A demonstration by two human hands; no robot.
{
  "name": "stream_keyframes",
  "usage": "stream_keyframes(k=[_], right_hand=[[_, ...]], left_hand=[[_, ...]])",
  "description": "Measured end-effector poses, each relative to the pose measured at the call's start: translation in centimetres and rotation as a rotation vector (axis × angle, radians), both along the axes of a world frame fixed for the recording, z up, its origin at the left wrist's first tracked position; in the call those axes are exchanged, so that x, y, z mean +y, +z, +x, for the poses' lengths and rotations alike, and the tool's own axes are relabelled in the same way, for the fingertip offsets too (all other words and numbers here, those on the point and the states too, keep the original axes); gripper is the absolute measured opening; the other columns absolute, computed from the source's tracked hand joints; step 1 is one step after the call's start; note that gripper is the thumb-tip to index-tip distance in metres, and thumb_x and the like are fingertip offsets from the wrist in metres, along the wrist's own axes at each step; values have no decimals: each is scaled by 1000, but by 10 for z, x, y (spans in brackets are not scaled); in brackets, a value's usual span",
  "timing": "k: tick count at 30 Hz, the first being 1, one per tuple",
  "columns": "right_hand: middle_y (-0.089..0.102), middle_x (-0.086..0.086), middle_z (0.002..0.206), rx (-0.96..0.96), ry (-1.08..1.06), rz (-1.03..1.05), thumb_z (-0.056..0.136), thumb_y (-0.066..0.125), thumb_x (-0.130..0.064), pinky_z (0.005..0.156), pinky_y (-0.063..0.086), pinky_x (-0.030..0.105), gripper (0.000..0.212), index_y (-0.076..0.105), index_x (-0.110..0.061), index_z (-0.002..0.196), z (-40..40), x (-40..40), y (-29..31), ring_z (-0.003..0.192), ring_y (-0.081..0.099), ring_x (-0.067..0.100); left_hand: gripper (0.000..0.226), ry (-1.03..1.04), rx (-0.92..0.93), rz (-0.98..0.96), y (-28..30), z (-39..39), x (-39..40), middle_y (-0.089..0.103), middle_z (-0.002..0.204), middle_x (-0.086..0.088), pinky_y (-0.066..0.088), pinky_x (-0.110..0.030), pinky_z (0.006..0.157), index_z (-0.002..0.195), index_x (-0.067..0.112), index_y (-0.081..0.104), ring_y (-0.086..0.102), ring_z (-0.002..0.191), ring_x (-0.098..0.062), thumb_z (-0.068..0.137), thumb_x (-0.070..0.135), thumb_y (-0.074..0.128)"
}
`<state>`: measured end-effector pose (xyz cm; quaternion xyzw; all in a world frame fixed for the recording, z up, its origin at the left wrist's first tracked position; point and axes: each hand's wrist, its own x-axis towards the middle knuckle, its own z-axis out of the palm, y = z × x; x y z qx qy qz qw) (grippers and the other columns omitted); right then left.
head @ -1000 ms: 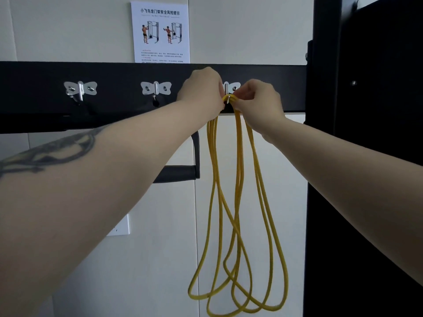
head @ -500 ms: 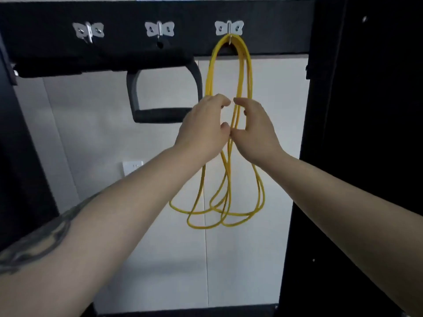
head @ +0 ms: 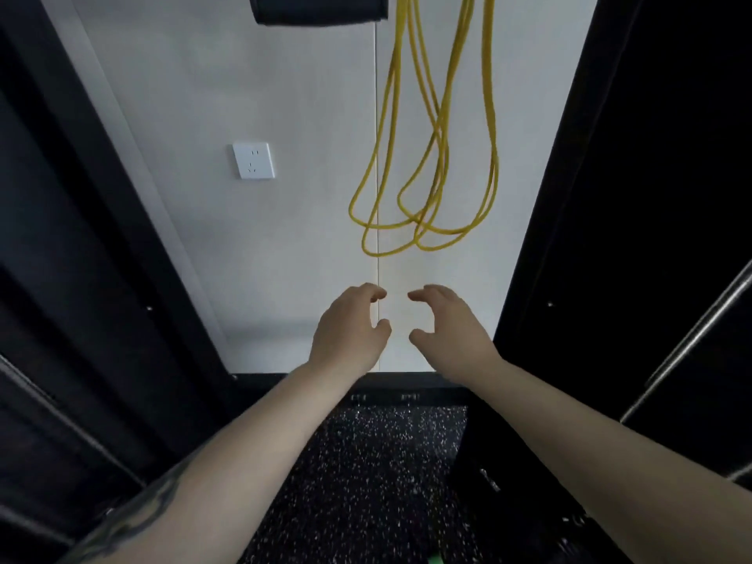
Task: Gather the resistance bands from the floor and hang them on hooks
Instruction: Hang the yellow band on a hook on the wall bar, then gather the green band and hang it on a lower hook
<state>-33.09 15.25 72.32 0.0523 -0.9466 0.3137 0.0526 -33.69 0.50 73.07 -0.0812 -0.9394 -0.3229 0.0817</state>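
Note:
A thin yellow resistance band [head: 423,164] hangs in several loops against the white wall, its top running out of the frame where the hooks are hidden. Below its lowest loops, my left hand [head: 350,331] and my right hand [head: 447,331] hover side by side, clear of the band. Both hands have curled, parted fingers and hold nothing. A small green patch [head: 434,559] shows at the bottom edge on the floor; what it is cannot be told.
Black rack uprights [head: 610,197] flank the wall panel on both sides. A white wall socket [head: 253,160] sits at left. A black handle [head: 321,10] hangs at the top. Black speckled rubber floor [head: 366,462] lies below, with a dark base plate [head: 508,474] at right.
Both hands let go of the yellow band, which stays hanging, and dropped below its loops. My view tilted down, so the hooks left the frame and the floor appeared.

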Motion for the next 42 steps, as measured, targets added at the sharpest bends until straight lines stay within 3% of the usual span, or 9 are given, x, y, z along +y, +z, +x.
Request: stream_keyframes(k=[7,13,19,24,35,42], right_hand=[[44,-4,143,-152,-139,-78,87,56,-16,92,51,38,51,48,-22,137,94,-21,-59,118,51,17],[44,-3,144,-279,-216,-51,87,58,-20,97,47,35,51,50,-22,137,175,-29,-108,124,48,18],[44,-1,142,-438,-306,-49,85,56,-18,75,50,31,47,52,-23,131,235,-13,-168,103,62,28],[48,-2,138,-583,-355,-35,88,54,-17,68,48,29,41,55,-24,128,268,10,-240,94,64,24],[56,-4,129,-890,-381,39,86,52,-14,80,50,30,38,61,-29,119,358,76,-436,104,61,22],[56,-4,131,-1026,-334,94,89,49,-13,85,50,29,38,58,-28,124,407,97,-529,108,58,18]], left_hand=[[42,-80,-132,-35,-57,80,-23,56,135,3,44,-31,101,133,21,53,54,121,-15,91,18,59],[40,-119,-203,-31,-99,143,-26,58,132,4,48,-37,99,129,22,56,57,117,-16,90,18,61],[37,-143,-342,-78,-161,196,-23,58,130,3,49,-37,94,127,23,57,58,113,-18,90,18,59],[35,-121,-495,-143,-233,222,-9,58,128,3,50,-35,88,127,22,56,58,110,-18,92,17,57],[35,-99,-741,-278,-427,289,54,60,125,5,52,-32,85,125,24,58,62,106,-17,91,15,57],[38,-109,-834,-363,-521,330,77,62,125,5,48,-25,68,129,24,55,65,94,-16,93,11,55]])
